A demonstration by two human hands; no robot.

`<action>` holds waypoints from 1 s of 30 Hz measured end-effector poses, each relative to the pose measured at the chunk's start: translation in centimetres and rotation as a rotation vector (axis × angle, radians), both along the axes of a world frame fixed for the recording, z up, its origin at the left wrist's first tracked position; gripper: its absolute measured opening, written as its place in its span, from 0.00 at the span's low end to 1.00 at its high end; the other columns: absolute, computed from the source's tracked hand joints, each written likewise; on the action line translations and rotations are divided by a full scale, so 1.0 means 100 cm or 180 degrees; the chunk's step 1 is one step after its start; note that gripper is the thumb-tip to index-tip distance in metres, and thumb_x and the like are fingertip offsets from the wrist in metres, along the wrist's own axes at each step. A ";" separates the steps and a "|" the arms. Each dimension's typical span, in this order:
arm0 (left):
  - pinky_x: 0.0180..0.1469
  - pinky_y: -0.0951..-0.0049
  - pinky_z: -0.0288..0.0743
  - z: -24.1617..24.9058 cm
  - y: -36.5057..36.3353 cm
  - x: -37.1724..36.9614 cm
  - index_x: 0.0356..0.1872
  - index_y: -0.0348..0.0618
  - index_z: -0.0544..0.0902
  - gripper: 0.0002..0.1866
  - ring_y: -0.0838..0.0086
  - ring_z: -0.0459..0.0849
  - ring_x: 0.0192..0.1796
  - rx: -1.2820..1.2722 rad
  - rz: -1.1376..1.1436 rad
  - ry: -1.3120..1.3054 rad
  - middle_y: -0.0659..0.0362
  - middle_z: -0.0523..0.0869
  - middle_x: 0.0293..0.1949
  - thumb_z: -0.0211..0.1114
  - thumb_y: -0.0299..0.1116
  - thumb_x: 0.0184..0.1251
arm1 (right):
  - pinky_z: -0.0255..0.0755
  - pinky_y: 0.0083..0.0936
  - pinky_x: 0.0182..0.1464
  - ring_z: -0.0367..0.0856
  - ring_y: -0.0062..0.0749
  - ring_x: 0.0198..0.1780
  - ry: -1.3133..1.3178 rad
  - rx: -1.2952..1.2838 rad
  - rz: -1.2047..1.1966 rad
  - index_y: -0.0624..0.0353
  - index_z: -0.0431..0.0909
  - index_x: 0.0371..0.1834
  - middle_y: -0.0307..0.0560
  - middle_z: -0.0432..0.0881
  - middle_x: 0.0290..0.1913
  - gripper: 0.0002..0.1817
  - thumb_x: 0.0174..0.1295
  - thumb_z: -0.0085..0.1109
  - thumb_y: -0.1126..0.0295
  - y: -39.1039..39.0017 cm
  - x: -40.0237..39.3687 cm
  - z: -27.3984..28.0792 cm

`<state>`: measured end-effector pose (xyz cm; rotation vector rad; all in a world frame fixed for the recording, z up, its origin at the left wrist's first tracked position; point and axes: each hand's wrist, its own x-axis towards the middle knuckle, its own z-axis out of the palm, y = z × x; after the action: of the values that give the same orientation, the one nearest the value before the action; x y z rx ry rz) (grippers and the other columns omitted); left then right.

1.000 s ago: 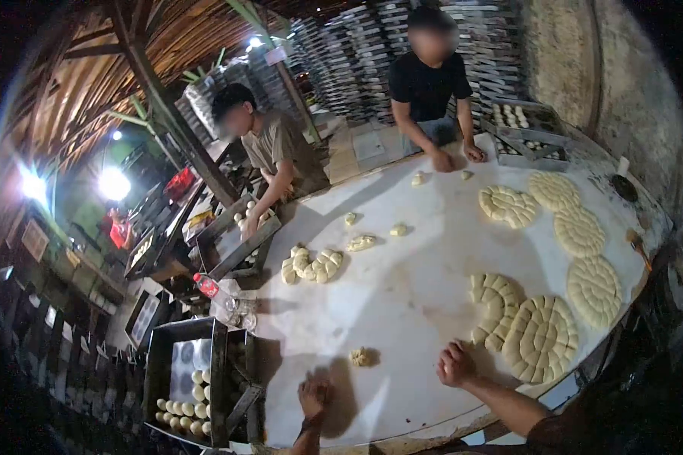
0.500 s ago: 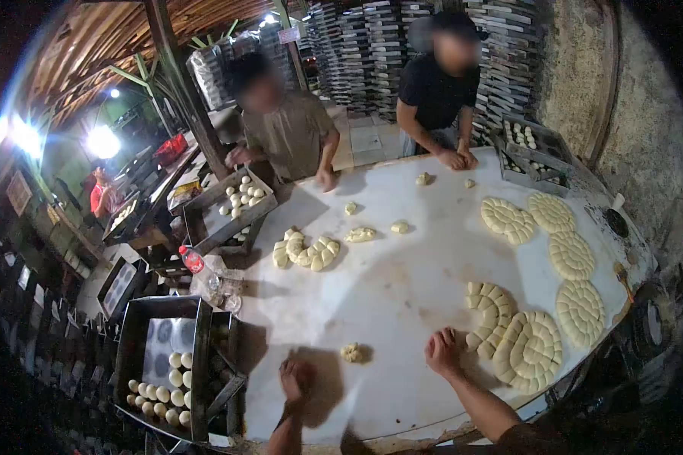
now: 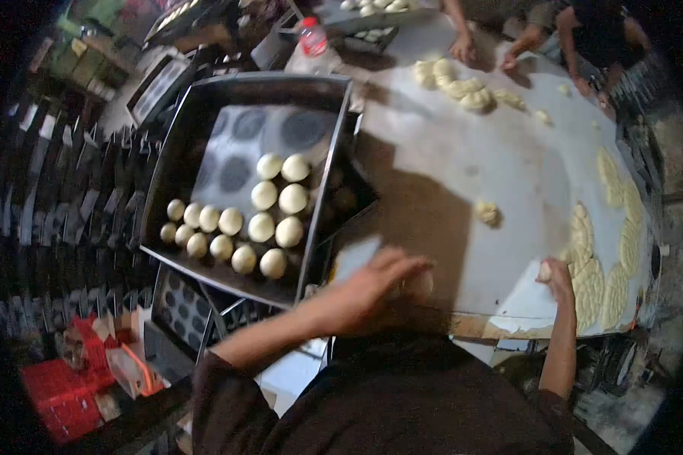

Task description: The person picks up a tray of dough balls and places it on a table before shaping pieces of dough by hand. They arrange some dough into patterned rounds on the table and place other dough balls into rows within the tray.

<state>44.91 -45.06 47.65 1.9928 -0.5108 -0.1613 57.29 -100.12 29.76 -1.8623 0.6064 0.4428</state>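
My left hand (image 3: 383,287), blurred by motion, is at the table's near edge with its fingers curved over a pale, roundish piece of dough (image 3: 419,285). Further right, my right hand (image 3: 560,279) is closed, and a bit of pale dough (image 3: 544,271) shows at its fingers. It is beside the coiled, scored slabs of dough (image 3: 587,284). Between and beyond my hands lies a small rough dough lump (image 3: 489,214). Left of my left hand, a metal tray (image 3: 231,292) holds several smooth dough balls (image 3: 293,199) in rows.
Across the table (image 3: 463,163) lie more cut dough (image 3: 463,91) and the hands of other people (image 3: 463,49). A red-capped bottle (image 3: 312,38) stands at the far left side. Below the tray are another tray (image 3: 180,311) and a red object (image 3: 61,390).
My view has turned down and left, so the tray of dough balls looks larger and nearer. My left hand has moved toward the tray side, and my right hand sits nearer the table's edge.
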 end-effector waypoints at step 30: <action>0.54 0.59 0.79 -0.029 -0.255 0.254 0.56 0.45 0.81 0.32 0.55 0.84 0.50 0.1003 -0.1610 -0.1018 0.47 0.83 0.51 0.78 0.47 0.50 | 0.71 0.41 0.37 0.77 0.49 0.31 -0.2062 -0.3041 -0.0630 0.62 0.76 0.27 0.56 0.78 0.27 0.12 0.61 0.58 0.64 -0.009 -0.073 -0.075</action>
<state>70.26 -70.58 44.73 2.1672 -1.2604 -0.2472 50.03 -101.07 22.28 -2.6058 0.5764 -0.7003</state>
